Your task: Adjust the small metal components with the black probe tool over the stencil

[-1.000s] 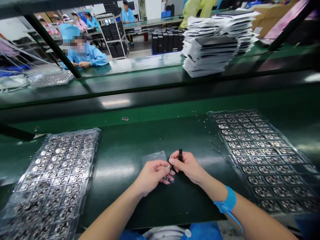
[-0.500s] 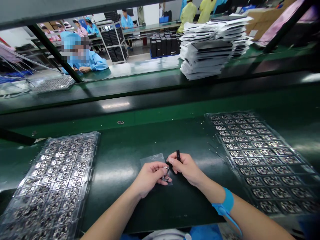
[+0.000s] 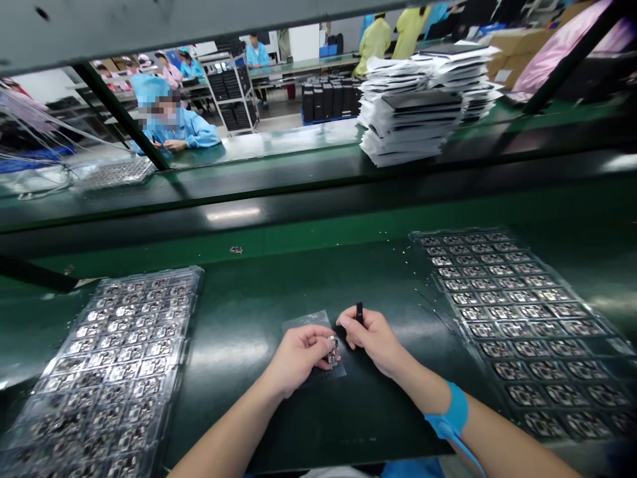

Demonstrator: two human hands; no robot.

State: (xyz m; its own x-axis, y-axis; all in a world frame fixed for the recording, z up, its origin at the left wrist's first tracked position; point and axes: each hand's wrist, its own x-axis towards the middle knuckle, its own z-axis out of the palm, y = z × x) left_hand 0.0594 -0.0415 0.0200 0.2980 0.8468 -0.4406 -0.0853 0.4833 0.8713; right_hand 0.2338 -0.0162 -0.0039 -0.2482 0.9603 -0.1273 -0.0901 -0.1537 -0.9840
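Note:
My left hand (image 3: 298, 355) pinches a small circuit board (image 3: 334, 352) between thumb and fingers, with the board's populated face partly showing. Close by on the right, my right hand (image 3: 373, 342) is closed around a slim black tool (image 3: 359, 311), whose upper end sticks up past the index finger. Its tip is hidden or too small to make out. The two hands are slightly apart. Beneath my left hand, a clear plastic sheet or bag (image 3: 311, 321) lies on the dark green table. A blue wrist strap (image 3: 454, 411) circles my right wrist.
Clear trays of circuit boards lie on both sides, the left tray (image 3: 198, 282) and the right tray (image 3: 594, 317). A loose small part (image 3: 236, 250) sits near the back ledge. Beyond stand stacked white sheets (image 3: 411, 129); a co-worker in blue (image 3: 196, 129) sits across.
The camera view has tilted slightly. My left fingers have curled in a little under the circuit board, showing more of it. The right hand keeps nearly the same pose with the black tool.

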